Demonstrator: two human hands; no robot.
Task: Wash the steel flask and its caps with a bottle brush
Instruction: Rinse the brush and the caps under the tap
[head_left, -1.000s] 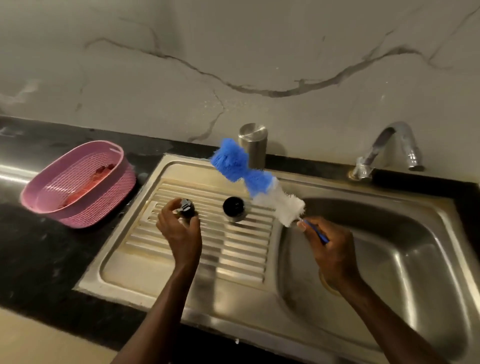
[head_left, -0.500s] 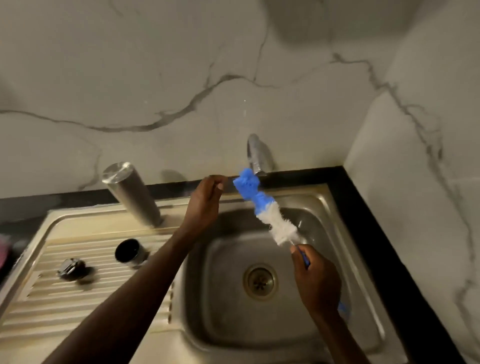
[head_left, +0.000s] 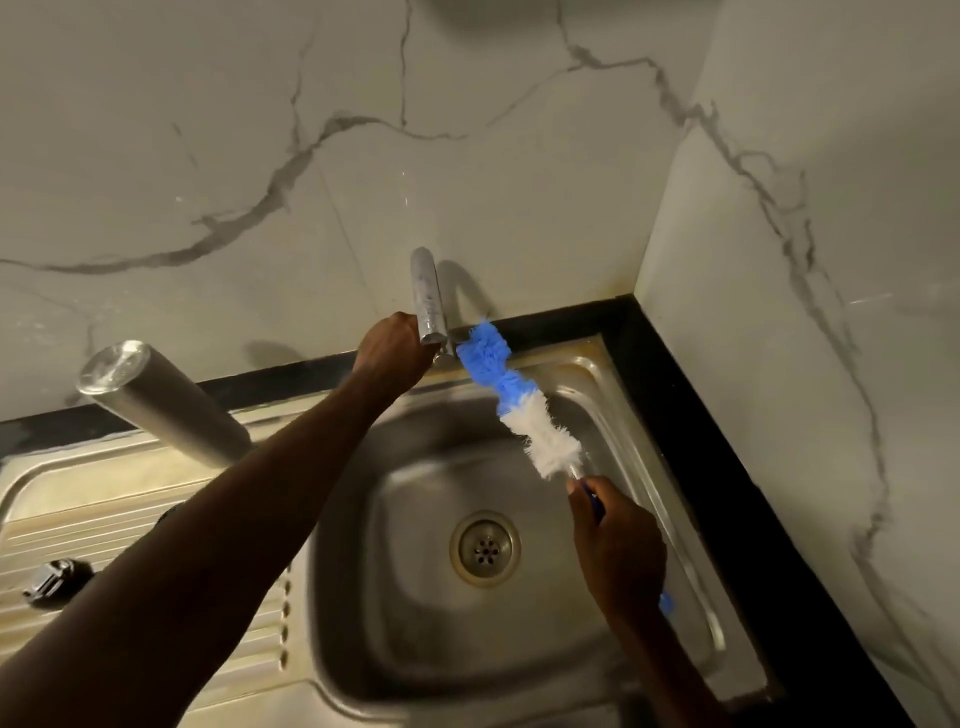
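The steel flask (head_left: 156, 402) stands upside down at the back of the drainboard, left of the basin. A small dark cap (head_left: 51, 580) lies on the drainboard ribs at the far left; my left forearm hides the other cap. My left hand (head_left: 392, 351) reaches across the basin and closes on the tap's handle at the base of the tap (head_left: 428, 296). My right hand (head_left: 615, 545) grips the blue handle of the bottle brush (head_left: 511, 397), whose blue and white bristles point up toward the tap's spout.
The steel sink basin (head_left: 670, 509) with its round drain (head_left: 484, 546) lies under both hands. The ribbed drainboard (head_left: 109, 512) is at the left. A black counter edge (head_left: 691, 415) and marble walls close in the back and right.
My left hand left the small cap on the drainboard and moved right to the tap's handle. The brush swung over the basin up to the tap. The view turned right, and the pink basket left it.
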